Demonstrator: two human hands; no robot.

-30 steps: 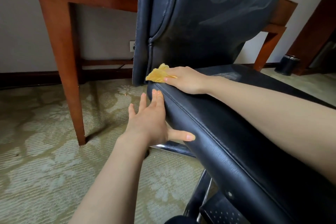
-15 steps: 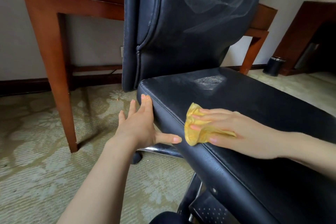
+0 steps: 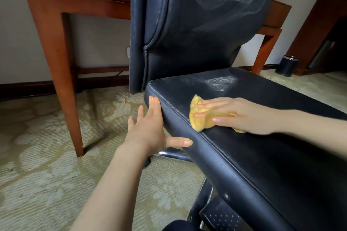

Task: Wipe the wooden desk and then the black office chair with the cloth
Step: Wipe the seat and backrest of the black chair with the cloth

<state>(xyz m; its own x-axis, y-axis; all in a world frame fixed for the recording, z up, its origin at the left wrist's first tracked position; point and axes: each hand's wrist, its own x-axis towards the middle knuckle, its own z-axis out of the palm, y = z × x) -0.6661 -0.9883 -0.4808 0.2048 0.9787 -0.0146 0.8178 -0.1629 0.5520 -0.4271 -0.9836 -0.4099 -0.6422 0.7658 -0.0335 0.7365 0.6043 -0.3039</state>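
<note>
The black office chair (image 3: pixel 262 155) fills the middle and right, its seat running toward me and its backrest (image 3: pixel 187 33) upright behind, with dull wipe streaks on the leather. My right hand (image 3: pixel 240 114) presses a crumpled yellow cloth (image 3: pixel 199 120) flat onto the seat near its left edge, fingers stretched over it. My left hand (image 3: pixel 148 129) rests open against the seat's left side, fingers pointing to the back corner and thumb along the side panel. The wooden desk (image 3: pixel 62 62) stands behind the chair; only its legs and apron show.
Patterned green carpet (image 3: pixel 47 174) covers the floor at left. The chair's metal base (image 3: pixel 216 215) shows under the seat. A small black bin (image 3: pixel 286 65) stands on the floor at right, next to a dark wooden cabinet (image 3: pixel 319 30). A wall socket sits behind the desk.
My right hand has slid the cloth from the seat's back left corner forward along the left edge. My left hand has stayed against the seat's side.
</note>
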